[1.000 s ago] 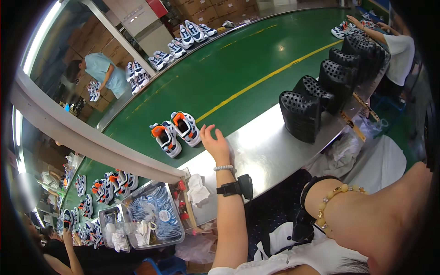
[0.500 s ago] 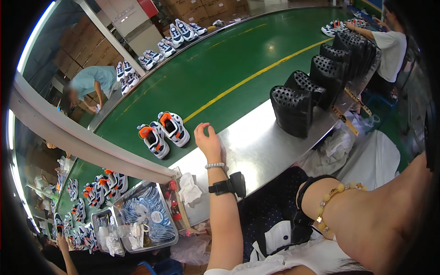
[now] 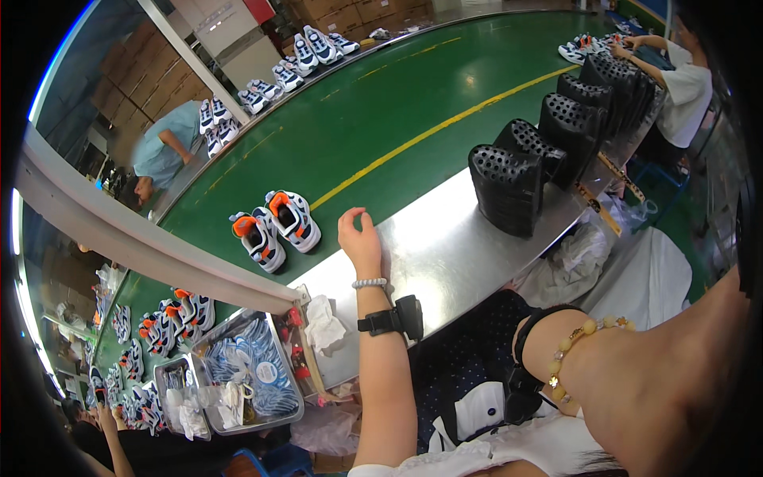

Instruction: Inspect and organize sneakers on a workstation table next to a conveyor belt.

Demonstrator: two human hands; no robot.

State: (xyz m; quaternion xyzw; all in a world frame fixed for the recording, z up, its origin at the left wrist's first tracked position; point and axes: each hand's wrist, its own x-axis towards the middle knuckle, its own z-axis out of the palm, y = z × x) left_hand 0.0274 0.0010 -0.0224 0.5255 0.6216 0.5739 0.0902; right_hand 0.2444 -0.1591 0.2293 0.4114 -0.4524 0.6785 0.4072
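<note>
Two white-and-navy sneakers (image 3: 298, 226) with orange linings stand side by side, openings up, on the green table (image 3: 381, 95), at the yellow line's (image 3: 397, 154) left visible end.

Left fingers (image 3: 346, 223) near orange-lined sneakers (image 3: 301, 226)

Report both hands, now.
Left hand: open, fingers loosely curled, nothing visible in it.
Right hand: fingers out of view, cannot tell.

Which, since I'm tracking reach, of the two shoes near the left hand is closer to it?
The right-hand shoe; its mate stands farther left, on the side away from the left hand.
</note>
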